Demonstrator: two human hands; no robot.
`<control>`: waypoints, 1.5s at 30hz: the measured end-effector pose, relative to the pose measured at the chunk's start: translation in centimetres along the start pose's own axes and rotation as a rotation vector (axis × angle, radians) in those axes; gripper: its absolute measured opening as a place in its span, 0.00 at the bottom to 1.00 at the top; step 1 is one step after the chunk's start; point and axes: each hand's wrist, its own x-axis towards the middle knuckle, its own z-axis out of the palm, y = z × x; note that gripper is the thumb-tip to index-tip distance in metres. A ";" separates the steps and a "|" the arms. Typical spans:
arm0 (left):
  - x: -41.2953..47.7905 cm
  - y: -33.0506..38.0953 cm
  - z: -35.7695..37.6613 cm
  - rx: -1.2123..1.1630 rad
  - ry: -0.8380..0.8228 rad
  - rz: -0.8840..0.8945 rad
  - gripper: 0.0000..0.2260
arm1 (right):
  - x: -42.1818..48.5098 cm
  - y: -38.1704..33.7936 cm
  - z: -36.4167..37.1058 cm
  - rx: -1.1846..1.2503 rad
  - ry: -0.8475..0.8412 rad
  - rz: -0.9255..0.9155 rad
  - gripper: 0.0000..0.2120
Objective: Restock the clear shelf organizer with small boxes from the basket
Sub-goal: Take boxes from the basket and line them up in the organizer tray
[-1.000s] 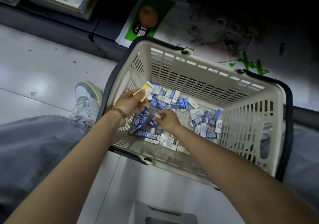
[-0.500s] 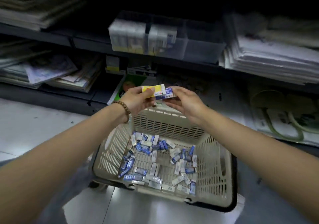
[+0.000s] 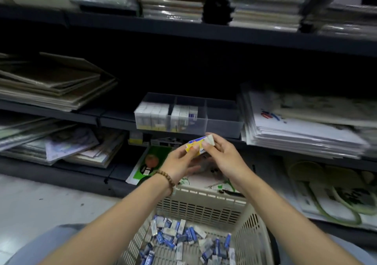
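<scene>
Centre of frame: left hand (image 3: 179, 162) and right hand (image 3: 222, 156) pinch a yellow box (image 3: 194, 143) between curled fingers (image 3: 219, 141), just below the clear shelf organizer (image 3: 189, 115); the basket (image 3: 204, 193) of small boxes (image 3: 177, 236) sits at bottom centre.

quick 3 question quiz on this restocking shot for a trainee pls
1. True or false: the left hand and right hand both grip the held boxes, which appear just below the clear organizer in the view.
2. Which organizer compartment looks empty? A left, B middle, C right.
3. Fill in: the loose small boxes lie in the ___.
Key: 1 true; 2 C; 3 basket.
</scene>
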 end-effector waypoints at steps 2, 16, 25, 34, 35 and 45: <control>0.4 0.2 0.1 0.061 0.015 0.036 0.05 | 0.3 -0.3 -0.5 -0.036 -0.013 -0.022 0.14; 5.6 5.6 -1.8 0.523 0.031 0.423 0.16 | 6.4 -4.0 -3.5 0.042 -0.061 -0.028 0.12; 7.7 4.2 -7.4 1.553 0.149 0.494 0.34 | 14.0 -8.0 -3.8 -0.644 -0.150 -0.071 0.13; 8.4 3.0 -8.0 1.516 0.184 0.558 0.34 | 16.2 -8.7 -1.6 -0.965 -0.269 -0.025 0.21; 8.5 2.9 -8.0 1.516 0.187 0.566 0.34 | 16.4 -8.9 -1.5 -0.995 -0.274 -0.020 0.22; 8.7 2.6 -8.1 1.492 0.195 0.593 0.33 | 16.8 -9.5 -1.7 -1.098 -0.350 0.024 0.18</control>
